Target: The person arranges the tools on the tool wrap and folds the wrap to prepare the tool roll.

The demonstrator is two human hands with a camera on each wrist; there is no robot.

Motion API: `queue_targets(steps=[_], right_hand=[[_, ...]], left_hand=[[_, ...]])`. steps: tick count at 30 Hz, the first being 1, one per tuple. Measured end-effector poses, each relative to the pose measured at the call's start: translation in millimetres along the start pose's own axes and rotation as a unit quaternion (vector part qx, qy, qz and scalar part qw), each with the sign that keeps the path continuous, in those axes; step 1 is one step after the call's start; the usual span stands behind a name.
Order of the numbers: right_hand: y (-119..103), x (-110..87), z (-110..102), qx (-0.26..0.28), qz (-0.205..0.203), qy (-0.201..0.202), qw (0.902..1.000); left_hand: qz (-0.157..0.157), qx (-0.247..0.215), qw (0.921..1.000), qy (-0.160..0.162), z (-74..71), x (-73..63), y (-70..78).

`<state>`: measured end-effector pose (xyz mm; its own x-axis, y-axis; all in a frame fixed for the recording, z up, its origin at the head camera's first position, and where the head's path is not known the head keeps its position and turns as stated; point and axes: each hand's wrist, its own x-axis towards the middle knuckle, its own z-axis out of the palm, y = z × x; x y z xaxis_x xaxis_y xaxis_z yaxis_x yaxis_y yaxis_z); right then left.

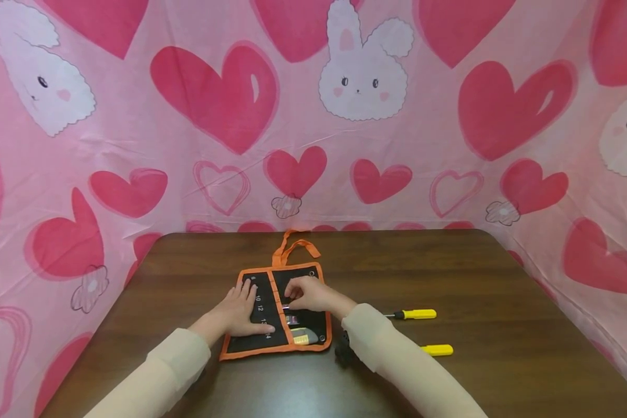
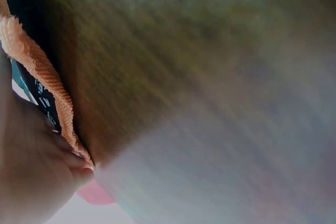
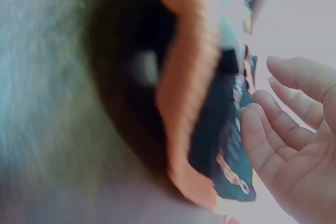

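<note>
A black tool pouch [image 1: 261,342] with orange edging and white printed numbers lies spread flat on the table. My left hand [image 1: 237,313] rests on its numbered left half with fingers spread, and in the left wrist view that hand lies along the orange edge. Over the pouch's right half is my right hand [image 1: 308,294], its fingers bent loosely with nothing visible between them in the right wrist view. Just below its fingertips, a small shiny piece [image 1: 285,307] pokes out of a pocket. Lower down, a metallic tool end [image 1: 292,320] and a yellow-and-grey utility knife [image 1: 304,337] stick out of pockets.
Orange tie straps [image 1: 292,247] trail from the pouch's far edge. Right of my right forearm lie a yellow-handled screwdriver [image 1: 418,314] and another yellow handle [image 1: 438,350], partly behind the sleeve. A black object [image 1: 343,351] shows beside that sleeve. A pink heart-patterned cloth [image 1: 287,133] hangs behind the table.
</note>
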<state>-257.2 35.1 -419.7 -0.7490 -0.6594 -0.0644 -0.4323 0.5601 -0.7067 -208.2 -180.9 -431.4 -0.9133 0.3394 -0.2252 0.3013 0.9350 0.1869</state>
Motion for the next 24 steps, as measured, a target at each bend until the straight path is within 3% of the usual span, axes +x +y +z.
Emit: queue_targets(steps=[11,24], right_hand=[[9.1,-25.1,-45.0,0.036,-0.031,0.066,0.9967],[26.6,-69.4,-97.8,0.049,-0.024,0.117,0.9916]], left_hand=[[-0.011,-0.006,0.9999,0.005,4.6,4.5,-2.1],[-0.010,-0.014,0.9998,0.009,4.8,2.8,-1.5]])
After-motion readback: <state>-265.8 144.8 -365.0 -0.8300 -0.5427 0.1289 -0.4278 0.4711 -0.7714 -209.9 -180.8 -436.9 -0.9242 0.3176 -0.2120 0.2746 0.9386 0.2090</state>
